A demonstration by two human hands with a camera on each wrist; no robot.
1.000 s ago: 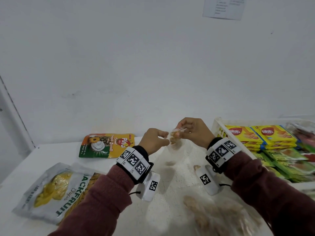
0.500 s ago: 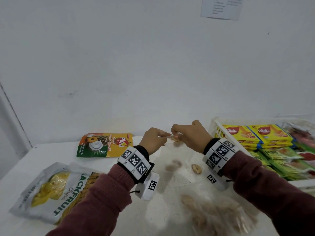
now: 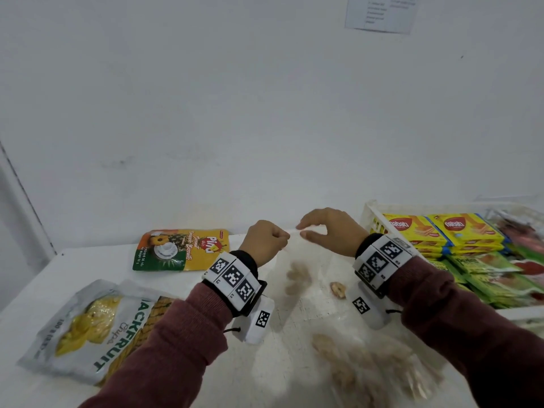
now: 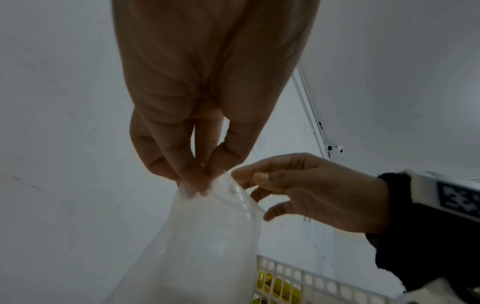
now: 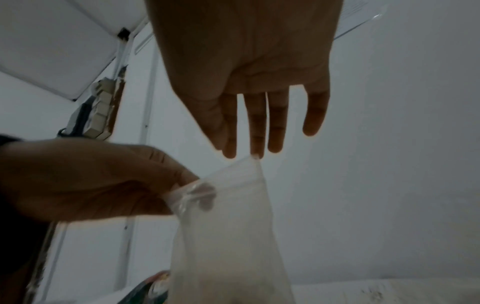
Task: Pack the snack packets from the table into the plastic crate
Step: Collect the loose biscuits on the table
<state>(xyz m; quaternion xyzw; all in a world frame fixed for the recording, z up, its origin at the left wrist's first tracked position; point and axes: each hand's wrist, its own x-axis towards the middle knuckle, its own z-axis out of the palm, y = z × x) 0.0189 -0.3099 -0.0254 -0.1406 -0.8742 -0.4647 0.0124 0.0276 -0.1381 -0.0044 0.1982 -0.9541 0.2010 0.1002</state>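
Note:
A clear plastic bag [image 3: 312, 293] of pale chips hangs over the table, with most chips [image 3: 368, 372] at its low end. My left hand [image 3: 282, 241] pinches the bag's top corner between thumb and fingers, as the left wrist view also shows [image 4: 200, 181]. My right hand [image 3: 303, 231] hovers at the other top corner with straight, spread fingers. One right fingertip [image 5: 255, 154] just touches the bag's edge [image 5: 233, 172]. The white plastic crate [image 3: 371, 212] stands at the right, filled with yellow wafer packs [image 3: 412, 228] and green packets [image 3: 482, 269].
A silver jackfruit chips packet [image 3: 88, 328] lies at the front left of the white table [image 3: 182, 295]. A yellow-green pineapple biscuit packet [image 3: 179, 248] lies further back by the wall. A paper sheet [image 3: 382, 13] hangs on the wall above.
My right hand has let go of the bag's top and opened. The two hands have drawn apart and the chips have slid lower in the bag.

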